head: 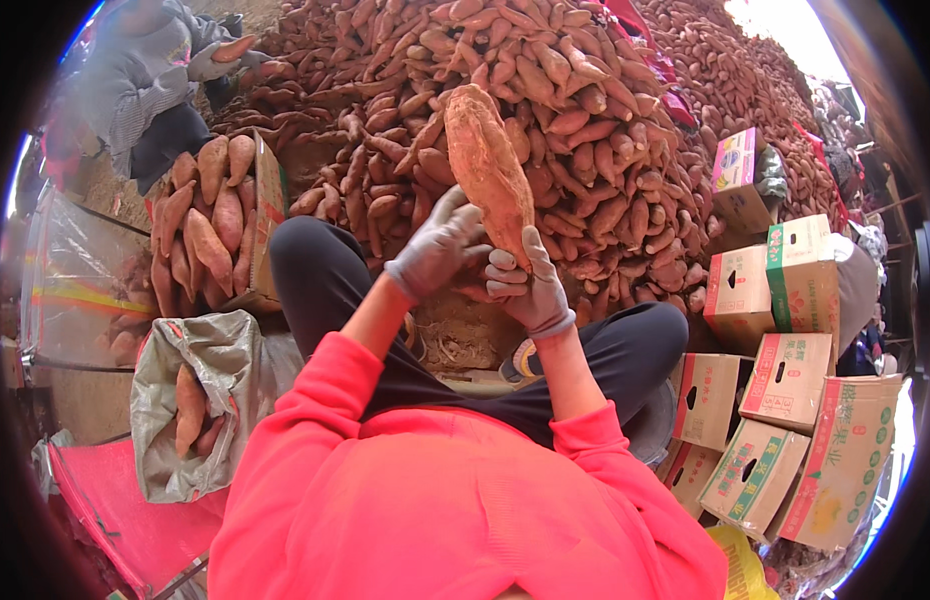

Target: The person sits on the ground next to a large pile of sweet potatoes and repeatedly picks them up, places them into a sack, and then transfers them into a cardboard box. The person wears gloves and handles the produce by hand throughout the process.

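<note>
A large, orange-brown sweet potato (489, 165) stands nearly upright before me. My right hand (530, 285), in a grey glove, grips its lower tip. My left hand (442, 244), also gloved, is beside its lower left side with the fingers apart; whether it touches the sweet potato is hard to tell. Behind both hands rises a big heap of sweet potatoes (585, 135). To the left of my knee, an open cardboard box (266, 217) is filled with large sweet potatoes. Below that box, an open woven sack (236, 352) holds a few more.
A co-worker's gloved hand (208, 66) holds a sweet potato at the upper left. Cardboard boxes (784, 375) are stacked on the right. A clear plastic-sided container (90, 262) and a red mesh bag (139, 510) lie on the left.
</note>
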{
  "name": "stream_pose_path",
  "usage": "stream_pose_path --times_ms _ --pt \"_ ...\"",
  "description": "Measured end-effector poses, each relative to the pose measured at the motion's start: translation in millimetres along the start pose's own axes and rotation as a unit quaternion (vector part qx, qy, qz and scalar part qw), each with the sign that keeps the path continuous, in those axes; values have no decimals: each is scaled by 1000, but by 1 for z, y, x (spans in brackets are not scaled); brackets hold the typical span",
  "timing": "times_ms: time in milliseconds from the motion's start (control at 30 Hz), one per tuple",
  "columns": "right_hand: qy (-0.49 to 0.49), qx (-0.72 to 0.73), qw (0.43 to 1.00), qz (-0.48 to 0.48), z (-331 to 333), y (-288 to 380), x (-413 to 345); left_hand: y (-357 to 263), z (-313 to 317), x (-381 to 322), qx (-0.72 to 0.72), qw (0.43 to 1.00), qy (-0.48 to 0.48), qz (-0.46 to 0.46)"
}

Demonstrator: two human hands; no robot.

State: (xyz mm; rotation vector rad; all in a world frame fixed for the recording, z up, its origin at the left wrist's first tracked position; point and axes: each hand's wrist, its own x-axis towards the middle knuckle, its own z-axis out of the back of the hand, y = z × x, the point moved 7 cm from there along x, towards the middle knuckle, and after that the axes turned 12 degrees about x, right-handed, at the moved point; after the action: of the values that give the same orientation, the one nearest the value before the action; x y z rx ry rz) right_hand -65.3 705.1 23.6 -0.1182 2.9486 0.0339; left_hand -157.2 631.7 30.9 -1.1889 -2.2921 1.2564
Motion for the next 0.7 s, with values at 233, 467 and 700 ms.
stream_pose_path --times_ms 233,467,700 --pt "-5 -434 895 100 -67 -5 -13 -47 -12 -15 -315 936 154 -29" --pt "-242 -375 883 147 139 142 -12 -273 90 -220 -123 882 -66 -450" --pt "-256 -424 856 146 99 127 -19 -360 104 -661 364 186 -784 -467"
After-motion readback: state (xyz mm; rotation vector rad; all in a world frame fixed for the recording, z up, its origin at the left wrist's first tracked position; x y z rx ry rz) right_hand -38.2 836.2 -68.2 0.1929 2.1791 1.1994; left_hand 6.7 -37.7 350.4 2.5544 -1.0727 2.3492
